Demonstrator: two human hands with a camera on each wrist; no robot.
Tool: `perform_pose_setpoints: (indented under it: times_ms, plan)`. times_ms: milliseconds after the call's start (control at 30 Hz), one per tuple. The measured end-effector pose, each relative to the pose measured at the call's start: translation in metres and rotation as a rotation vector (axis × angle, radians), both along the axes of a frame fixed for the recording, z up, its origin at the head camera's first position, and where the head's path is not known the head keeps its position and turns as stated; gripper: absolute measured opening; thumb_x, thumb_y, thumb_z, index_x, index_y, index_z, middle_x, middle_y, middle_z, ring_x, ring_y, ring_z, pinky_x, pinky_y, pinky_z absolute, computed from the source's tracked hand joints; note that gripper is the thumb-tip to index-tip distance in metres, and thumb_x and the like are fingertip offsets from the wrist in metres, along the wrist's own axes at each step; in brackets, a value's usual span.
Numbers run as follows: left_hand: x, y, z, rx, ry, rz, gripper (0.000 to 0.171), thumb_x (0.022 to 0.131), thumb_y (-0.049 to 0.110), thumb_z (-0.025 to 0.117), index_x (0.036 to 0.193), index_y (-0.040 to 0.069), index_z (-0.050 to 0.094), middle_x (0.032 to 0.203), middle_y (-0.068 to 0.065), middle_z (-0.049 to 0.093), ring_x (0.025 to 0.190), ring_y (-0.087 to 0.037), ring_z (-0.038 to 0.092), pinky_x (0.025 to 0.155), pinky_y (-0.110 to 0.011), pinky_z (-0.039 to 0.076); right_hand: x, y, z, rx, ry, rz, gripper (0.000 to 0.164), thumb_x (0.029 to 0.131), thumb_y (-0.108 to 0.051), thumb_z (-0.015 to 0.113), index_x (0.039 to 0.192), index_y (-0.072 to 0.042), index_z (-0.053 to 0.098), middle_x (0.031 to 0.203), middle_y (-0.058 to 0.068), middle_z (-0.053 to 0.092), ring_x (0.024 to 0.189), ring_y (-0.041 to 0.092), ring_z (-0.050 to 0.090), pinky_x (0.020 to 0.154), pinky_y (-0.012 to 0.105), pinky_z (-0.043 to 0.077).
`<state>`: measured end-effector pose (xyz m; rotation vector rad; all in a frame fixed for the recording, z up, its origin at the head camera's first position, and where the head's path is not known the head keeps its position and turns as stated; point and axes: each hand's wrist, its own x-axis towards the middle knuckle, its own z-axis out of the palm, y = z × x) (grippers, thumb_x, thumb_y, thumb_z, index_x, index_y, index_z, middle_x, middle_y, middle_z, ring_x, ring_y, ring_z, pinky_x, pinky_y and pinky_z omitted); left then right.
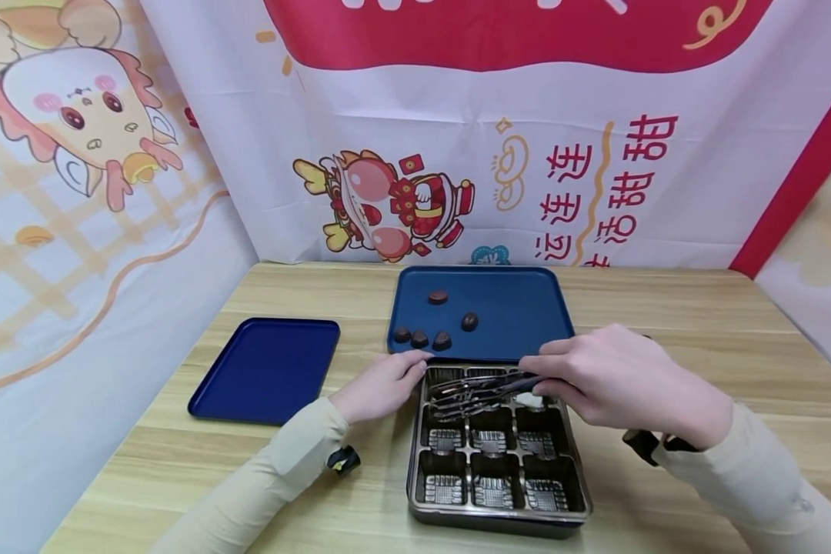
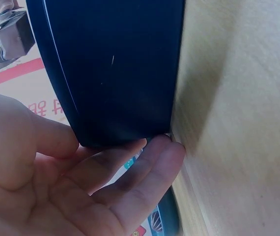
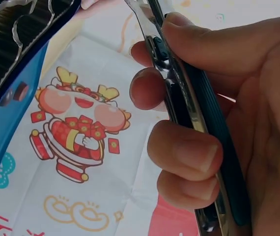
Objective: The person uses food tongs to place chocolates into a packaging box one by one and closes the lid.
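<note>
In the head view, we see a printed cloth (image 1: pixel 498 96) hanging behind a wooden table (image 1: pixel 665 315). Near the middle of the table stands a dark box (image 1: pixel 498 515), with its insert of compartments in three rows. The right hand (image 1: pixel 609 377) grips metal tongs (image 1: pixel 495 388), which lie across above the far row; something white (image 1: pixel 529 399) shows beneath them, but what it is, we cannot tell. The tongs and this hand stand in the way, so the far row is partly hidden. The left hand (image 1: pixel 381 385) touches the far left corner of the box. Just beyond the box is a larger blue tray (image 1: pixel 519 308) with five brown chocolates (image 1: pixel 469 322); a smaller blue tray (image 1: pixel 266 369) lies to the left. We judge that the tongs could catch the thin walls between compartments, if they are held so low and flat, and the insert could then lift.

In the left wrist view, the fingers are loosely spread and nearly straight against the end of the box, with the thumb at its edge. If this light support slips, the box might slide into the larger tray.

In the right wrist view, fingers and thumb are curled firmly around the handles. The tips are out of this view, so we cannot tell whether they pinch anything.
</note>
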<state>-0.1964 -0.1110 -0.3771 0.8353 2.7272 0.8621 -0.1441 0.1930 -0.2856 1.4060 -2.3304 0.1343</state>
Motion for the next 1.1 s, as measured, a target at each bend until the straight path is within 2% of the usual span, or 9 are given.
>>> perform_pose_setpoints:
  times_ms: [200,367,600,867,1100]
  plan:
    - [0.001,0.001,0.0,-0.002,0.003,0.0,0.039,0.105,0.022,0.036,0.138,0.006,0.049,0.059,0.003,0.037,0.047,-0.013,0.036,0.077,-0.029,0.041,0.001,-0.003,-0.003,0.025,-0.007,-0.013,0.014,0.084,-0.021,0.07,0.097,-0.02,0.067,0.073,-0.016,0.045,0.051,-0.003,0.035,0.041,0.017,0.026]
    - [0.001,0.001,0.0,0.001,-0.001,0.0,0.038,0.105,0.021,0.036,0.138,0.006,0.049,0.055,0.005,0.034,0.042,-0.011,0.032,0.071,-0.029,0.042,0.001,-0.006,-0.007,0.06,-0.005,-0.011,0.014,0.084,-0.022,0.07,0.098,-0.02,0.068,0.075,-0.015,0.05,0.052,-0.003,0.04,0.041,0.019,0.031]
    - [0.001,0.001,0.0,0.002,0.005,-0.002,0.039,0.105,0.021,0.036,0.138,0.005,0.049,0.055,0.005,0.034,0.043,-0.011,0.032,0.075,-0.029,0.041,0.002,-0.011,-0.013,0.092,-0.01,-0.011,0.011,0.084,-0.024,0.071,0.092,-0.021,0.064,0.072,-0.015,0.047,0.052,-0.002,0.042,0.042,0.022,0.035]
    - [0.001,0.001,-0.002,0.006,-0.011,0.003,0.039,0.105,0.021,0.035,0.138,0.006,0.048,0.054,0.004,0.034,0.041,-0.011,0.032,0.059,-0.029,0.04,0.009,-0.018,-0.015,0.11,0.03,-0.008,0.012,0.082,-0.024,0.072,0.088,-0.021,0.062,0.071,-0.014,0.051,0.05,0.002,0.046,0.04,0.022,0.035]
    - [0.002,0.001,-0.001,0.008,-0.018,0.006,0.038,0.106,0.021,0.035,0.139,0.006,0.048,0.054,0.004,0.036,0.041,-0.011,0.034,0.056,-0.029,0.039,0.012,-0.023,-0.016,0.136,0.059,-0.019,0.014,0.08,-0.023,0.074,0.086,-0.02,0.061,0.068,-0.013,0.05,0.05,0.005,0.049,0.039,0.024,0.035]
